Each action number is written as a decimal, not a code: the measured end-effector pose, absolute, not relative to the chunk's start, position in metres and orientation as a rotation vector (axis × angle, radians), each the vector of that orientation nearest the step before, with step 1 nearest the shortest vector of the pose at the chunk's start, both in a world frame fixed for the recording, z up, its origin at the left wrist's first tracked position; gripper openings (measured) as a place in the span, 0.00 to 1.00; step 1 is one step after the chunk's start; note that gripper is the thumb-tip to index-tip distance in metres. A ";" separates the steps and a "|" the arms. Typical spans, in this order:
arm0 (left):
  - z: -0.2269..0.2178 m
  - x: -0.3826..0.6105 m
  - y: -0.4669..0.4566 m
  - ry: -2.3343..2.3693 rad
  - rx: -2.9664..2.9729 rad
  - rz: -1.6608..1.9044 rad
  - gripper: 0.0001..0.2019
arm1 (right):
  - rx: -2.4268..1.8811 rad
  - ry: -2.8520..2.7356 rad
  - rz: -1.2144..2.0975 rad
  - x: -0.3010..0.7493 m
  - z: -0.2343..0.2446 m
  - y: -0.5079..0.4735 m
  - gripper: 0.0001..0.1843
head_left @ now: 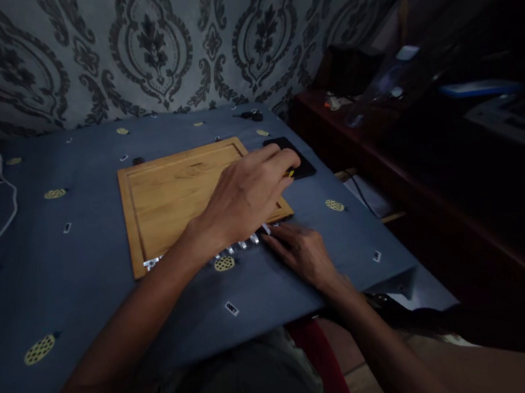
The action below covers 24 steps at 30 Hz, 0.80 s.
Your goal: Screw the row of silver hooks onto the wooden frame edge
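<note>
A framed wooden panel (167, 203) lies flat on the table. Along its near edge runs a metal hook rack (153, 263) with several pale hooks, partly hidden under my left forearm. My left hand (255, 184) reaches across the panel to its right side, fingers curled round a small black-and-yellow object (290, 172); most of that object is hidden, so its kind does not show. My right hand (302, 250) is at the panel's near right corner, its thumb and fingers closed at the right end of the hook rack.
A blue cloth with yellow prints covers the table (284, 294). Beyond my left hand lies a flat black item (304, 162), with dark scissors (251, 116) farther back. A white cable (12, 200) runs along the left. At right stands a dark red cabinet (377, 156) bearing a clear bottle (388, 76).
</note>
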<state>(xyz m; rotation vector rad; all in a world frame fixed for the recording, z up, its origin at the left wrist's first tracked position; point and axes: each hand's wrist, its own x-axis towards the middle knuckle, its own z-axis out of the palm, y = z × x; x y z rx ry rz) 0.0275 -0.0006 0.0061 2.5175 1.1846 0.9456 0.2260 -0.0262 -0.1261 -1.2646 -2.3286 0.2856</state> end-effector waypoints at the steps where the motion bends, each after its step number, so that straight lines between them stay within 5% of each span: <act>1: 0.007 0.027 -0.001 1.182 2.512 0.937 0.10 | -1.268 -2.332 0.285 0.226 -0.126 -0.026 0.24; 24: -0.011 0.039 0.001 1.142 2.296 1.179 0.10 | -1.255 -2.344 0.323 0.227 -0.125 -0.026 0.24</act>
